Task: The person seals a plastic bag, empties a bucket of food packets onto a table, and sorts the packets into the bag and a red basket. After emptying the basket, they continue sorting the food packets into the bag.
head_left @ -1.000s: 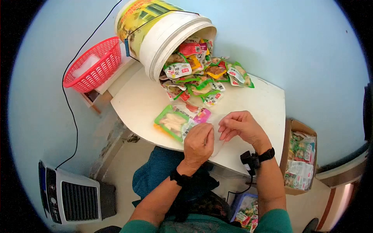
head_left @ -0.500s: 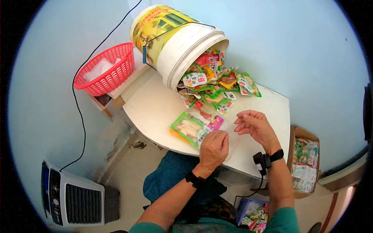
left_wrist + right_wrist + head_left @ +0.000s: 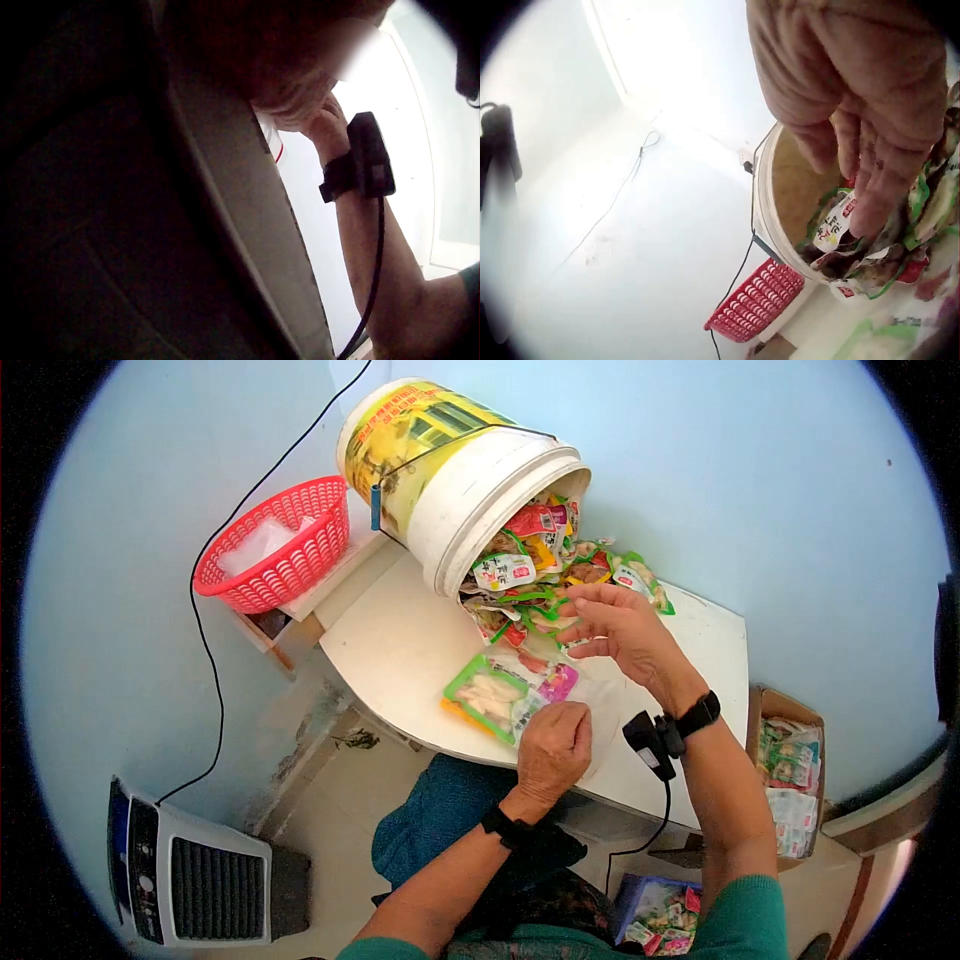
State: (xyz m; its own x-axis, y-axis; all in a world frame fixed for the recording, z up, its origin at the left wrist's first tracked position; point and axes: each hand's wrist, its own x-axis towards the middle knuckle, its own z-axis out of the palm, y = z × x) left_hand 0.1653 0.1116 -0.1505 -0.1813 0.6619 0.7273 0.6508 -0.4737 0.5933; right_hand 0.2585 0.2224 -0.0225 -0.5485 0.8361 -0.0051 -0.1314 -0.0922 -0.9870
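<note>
My left hand (image 3: 555,752) is at the table's front edge, fingers curled, gripping a clear plastic bag (image 3: 606,712). In the left wrist view, a bit of the bag with a red line (image 3: 277,146) shows beyond the dark, shadowed hand. Just past that hand lie a green-edged packet of pale food (image 3: 490,694) and a purple-cornered packet (image 3: 558,682), overlapping each other. My right hand (image 3: 628,632) reaches over the heap of snack packets (image 3: 505,572), its fingers extended and apart, holding nothing. In the right wrist view its fingertips overlap the packets at the bucket's mouth.
A white bucket (image 3: 460,480) lies on its side, spilling packets onto the white table (image 3: 385,650). Left of it sits a red basket (image 3: 320,545) containing clear plastic. A cardboard box (image 3: 818,760) and a blue crate (image 3: 628,905), both with packets, are lower right. An air cooler (image 3: 210,875) stands left.
My right hand has moved away from the left hand, forward and left, over the heap of packets. The left hand keeps its curled grip near the table edge. The head view has shifted.
</note>
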